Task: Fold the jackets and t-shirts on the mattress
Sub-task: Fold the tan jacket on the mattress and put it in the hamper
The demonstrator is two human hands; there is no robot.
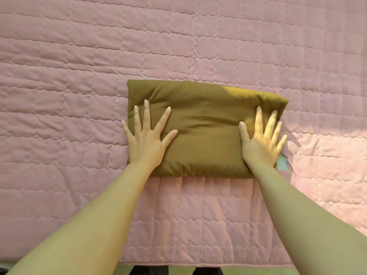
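So the olive jacket (204,133) is folded into a puffy rectangle, sitting on the pink quilted mattress (79,76), toward the edge nearest me. My left grip (146,139) lies flat on its left end, fingers spread wide, holding nothing. Right grip (260,142), same deal on the right end, palm open and pressing down. A teal bit (283,163) pokes out just beside my right wrist.

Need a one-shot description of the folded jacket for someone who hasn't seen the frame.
A pink quilted mattress fills the view. Near its middle lies a puffy rectangular bundle, the folded jacket, with the left hand and right hand pressed flat on its ends. It is the only olive-brown thing there.
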